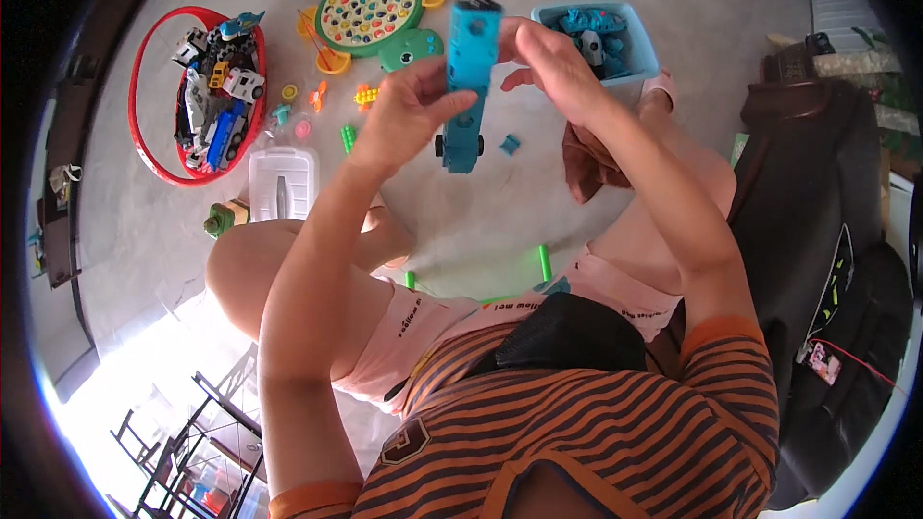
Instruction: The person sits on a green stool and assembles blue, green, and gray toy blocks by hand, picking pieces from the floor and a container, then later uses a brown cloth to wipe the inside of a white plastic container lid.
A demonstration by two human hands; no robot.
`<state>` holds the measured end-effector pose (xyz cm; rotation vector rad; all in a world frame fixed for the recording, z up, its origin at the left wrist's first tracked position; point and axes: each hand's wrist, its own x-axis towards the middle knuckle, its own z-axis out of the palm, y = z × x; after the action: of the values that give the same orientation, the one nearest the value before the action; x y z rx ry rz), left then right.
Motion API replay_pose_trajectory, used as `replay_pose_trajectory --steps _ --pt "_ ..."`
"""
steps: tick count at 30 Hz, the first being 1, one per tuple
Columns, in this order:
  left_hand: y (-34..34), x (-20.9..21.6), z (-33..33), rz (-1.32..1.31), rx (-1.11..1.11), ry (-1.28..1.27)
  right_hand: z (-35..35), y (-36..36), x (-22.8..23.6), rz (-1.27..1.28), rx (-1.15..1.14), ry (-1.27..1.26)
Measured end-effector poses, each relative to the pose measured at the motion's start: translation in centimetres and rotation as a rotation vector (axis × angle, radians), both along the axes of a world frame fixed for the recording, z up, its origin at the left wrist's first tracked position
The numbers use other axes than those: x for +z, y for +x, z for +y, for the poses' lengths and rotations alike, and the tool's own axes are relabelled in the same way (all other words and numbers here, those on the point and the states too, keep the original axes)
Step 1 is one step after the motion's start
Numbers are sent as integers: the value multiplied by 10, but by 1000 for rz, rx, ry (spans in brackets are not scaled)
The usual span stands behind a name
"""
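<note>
My left grip [409,117] clasps a blue toy [469,50]; I can't tell whether my right grip [560,69], at its two o'clock, does.

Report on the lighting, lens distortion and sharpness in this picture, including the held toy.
Head view: glare washes out the smooth grey floor at lower left; head view: the dark leather-look sofa at right loses detail in shadow; head view: the fisheye bends straight edges inside a black border; head view: the long blue plastic toy in the left hand reads fairly clearly.
</note>
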<state>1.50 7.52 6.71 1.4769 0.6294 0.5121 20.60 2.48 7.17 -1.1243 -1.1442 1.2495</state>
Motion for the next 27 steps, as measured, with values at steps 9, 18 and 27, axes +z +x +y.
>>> replay_pose_trajectory --steps 9,18,27 --pt "-8 -11 21 -199 420 -598 -45 45 -276 -1166 198 -533" --pt "-19 -10 29 -176 523 -628 -98 -15 -294 -1255 204 -445" --pt "-15 -10 29 -172 541 -626 21 34 -156 388 -85 -572"
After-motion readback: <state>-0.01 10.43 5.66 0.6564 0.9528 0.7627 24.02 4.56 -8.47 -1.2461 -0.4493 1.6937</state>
